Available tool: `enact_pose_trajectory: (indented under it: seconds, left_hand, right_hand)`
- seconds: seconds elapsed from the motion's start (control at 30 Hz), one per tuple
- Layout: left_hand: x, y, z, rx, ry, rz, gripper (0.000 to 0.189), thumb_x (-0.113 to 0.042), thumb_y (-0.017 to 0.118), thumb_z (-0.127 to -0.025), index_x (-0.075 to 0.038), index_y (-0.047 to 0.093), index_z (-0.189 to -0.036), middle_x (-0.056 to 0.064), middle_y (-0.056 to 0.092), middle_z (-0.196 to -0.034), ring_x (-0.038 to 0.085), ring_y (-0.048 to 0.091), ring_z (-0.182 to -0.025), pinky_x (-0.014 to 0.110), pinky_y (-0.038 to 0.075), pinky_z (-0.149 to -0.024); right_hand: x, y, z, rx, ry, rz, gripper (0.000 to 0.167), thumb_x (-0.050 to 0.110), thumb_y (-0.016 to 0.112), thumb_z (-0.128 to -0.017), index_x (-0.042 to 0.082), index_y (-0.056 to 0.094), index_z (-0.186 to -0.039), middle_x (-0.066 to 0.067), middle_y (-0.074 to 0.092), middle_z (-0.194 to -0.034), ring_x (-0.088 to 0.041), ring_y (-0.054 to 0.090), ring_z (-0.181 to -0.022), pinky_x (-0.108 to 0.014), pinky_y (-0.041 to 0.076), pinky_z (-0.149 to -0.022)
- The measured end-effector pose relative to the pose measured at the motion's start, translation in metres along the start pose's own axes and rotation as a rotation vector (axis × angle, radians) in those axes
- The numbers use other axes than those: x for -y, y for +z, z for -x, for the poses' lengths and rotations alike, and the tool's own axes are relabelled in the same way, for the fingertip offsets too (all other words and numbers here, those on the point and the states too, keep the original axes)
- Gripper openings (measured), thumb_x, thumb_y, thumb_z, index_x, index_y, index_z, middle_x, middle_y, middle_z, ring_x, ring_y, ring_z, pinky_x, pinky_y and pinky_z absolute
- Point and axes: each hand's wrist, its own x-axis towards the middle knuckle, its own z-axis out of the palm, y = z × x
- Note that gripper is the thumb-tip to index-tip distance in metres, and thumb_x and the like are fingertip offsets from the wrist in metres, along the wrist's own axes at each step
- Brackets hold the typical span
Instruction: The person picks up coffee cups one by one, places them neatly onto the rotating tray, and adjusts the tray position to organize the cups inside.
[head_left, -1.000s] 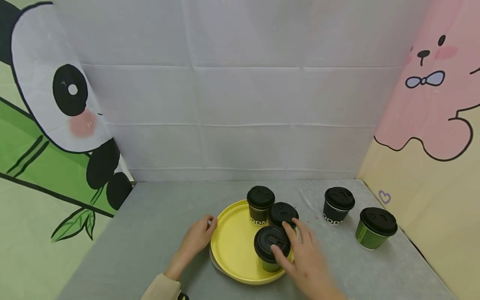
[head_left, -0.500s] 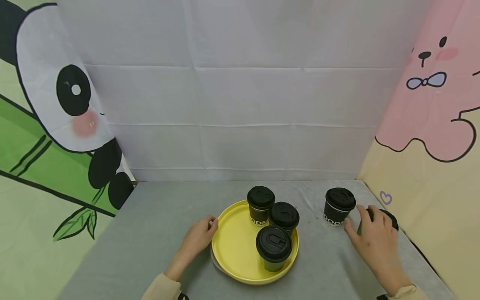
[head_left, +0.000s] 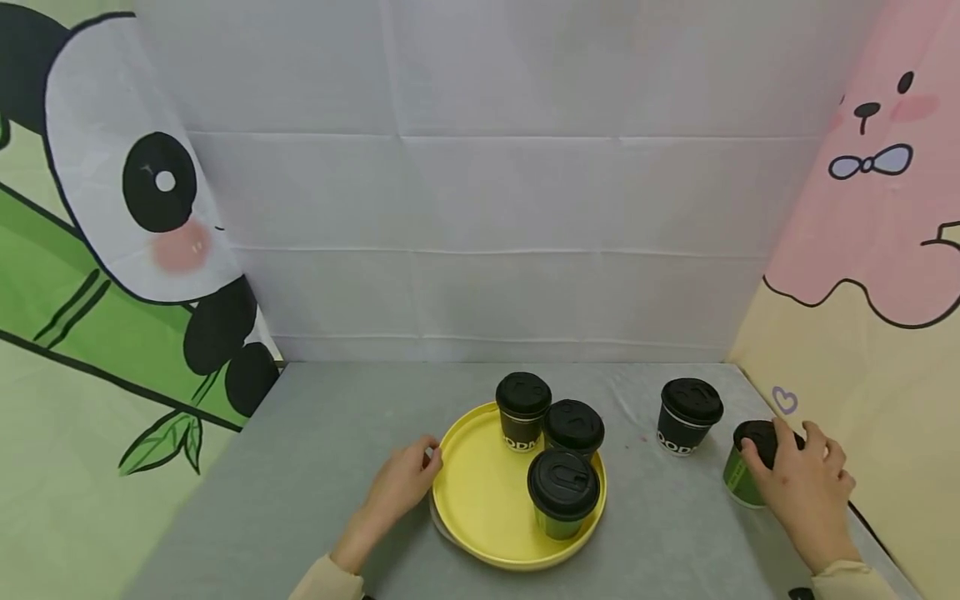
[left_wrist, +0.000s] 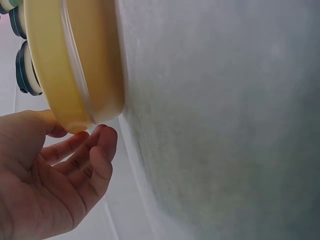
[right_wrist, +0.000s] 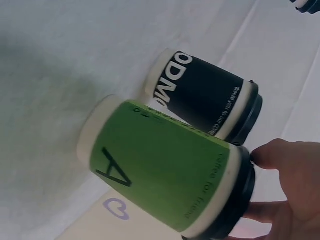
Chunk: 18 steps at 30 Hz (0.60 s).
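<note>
The person's right hand (head_left: pixel 806 487) holds a green cup (right_wrist: pixel 165 165) by its black lid (head_left: pixel 756 437), thumb on one side and the other fingers on the far side, spread only as wide as the lid. This cup, marked with a large letter A, is near the right edge of the grey table (head_left: pixel 637 542); whether its base touches the surface is hard to tell. A black cup (head_left: pixel 688 417) stands just beside it.

The left hand (head_left: pixel 405 479) is at the left rim of a yellow tray (head_left: pixel 480 500), thumb on the edge and the other fingers curled beneath, pinching it lightly. Three lidded cups stand upright on the tray's right half: a dark cup (head_left: pixel 522 417) at the back, a black-lidded cup (head_left: pixel 573 427) in the middle, partly hidden, and a second green cup (head_left: pixel 562 500) in front.
</note>
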Motion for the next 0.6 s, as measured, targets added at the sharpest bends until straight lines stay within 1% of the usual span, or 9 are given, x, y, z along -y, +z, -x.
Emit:
enact_pose_trajectory:
  seconds: [0.1, 0.2, 0.33, 0.47, 0.6]
  left_hand:
    - [0.0, 0.003, 0.001, -0.003, 0.002, 0.003, 0.014, -0.016, 0.057, -0.102, -0.007, 0.067, -0.104, -0.008, 0.055, -0.065, 0.008, 0.046, -0.049, 0.025, 0.039, -0.046]
    - [-0.003, 0.004, 0.002, -0.006, 0.008, -0.001, 0.014, -0.016, 0.056, -0.102, -0.007, 0.067, -0.104, -0.007, 0.054, -0.065, 0.008, 0.045, -0.049, 0.025, 0.038, -0.046]
    - [-0.008, 0.005, 0.003, -0.002, 0.002, -0.01, 0.013, -0.016, 0.056, -0.102, -0.008, 0.066, -0.104, -0.007, 0.054, -0.065, 0.008, 0.044, -0.049, 0.025, 0.037, -0.046]
    - [-0.013, 0.006, 0.004, -0.008, 0.001, -0.023, 0.012, -0.016, 0.056, -0.101, -0.008, 0.065, -0.102, -0.007, 0.053, -0.063, 0.008, 0.044, -0.049, 0.025, 0.037, -0.046]
    - [-0.018, 0.008, 0.006, -0.021, 0.003, -0.038, 0.009, -0.016, 0.057, -0.1, -0.01, 0.064, -0.099, -0.008, 0.051, -0.061, 0.006, 0.043, -0.048, 0.024, 0.037, -0.045]
  right_hand:
    - [-0.005, 0.004, 0.0, -0.019, -0.01, -0.007, 0.064, 0.044, 0.05, -0.102, -0.008, 0.043, -0.138, -0.048, 0.026, -0.139, -0.072, 0.025, -0.123, -0.081, 0.028, -0.078]
    - [-0.009, 0.003, 0.0, -0.055, -0.033, -0.014, 0.061, 0.042, 0.053, -0.102, -0.009, 0.046, -0.134, -0.049, 0.031, -0.134, -0.073, 0.03, -0.117, -0.081, 0.032, -0.072]
    - [-0.013, 0.002, 0.0, -0.106, -0.072, -0.031, 0.058, 0.038, 0.058, -0.1, -0.01, 0.048, -0.13, -0.049, 0.036, -0.128, -0.073, 0.038, -0.106, -0.08, 0.035, -0.067]
    - [-0.016, 0.0, -0.001, -0.138, -0.103, -0.052, 0.055, 0.033, 0.06, -0.099, -0.012, 0.048, -0.128, -0.049, 0.037, -0.124, -0.072, 0.042, -0.099, -0.077, 0.037, -0.066]
    - [-0.02, -0.002, -0.003, -0.16, -0.116, -0.061, 0.054, 0.032, 0.061, -0.098, -0.013, 0.048, -0.126, -0.049, 0.038, -0.124, -0.072, 0.043, -0.097, -0.077, 0.037, -0.067]
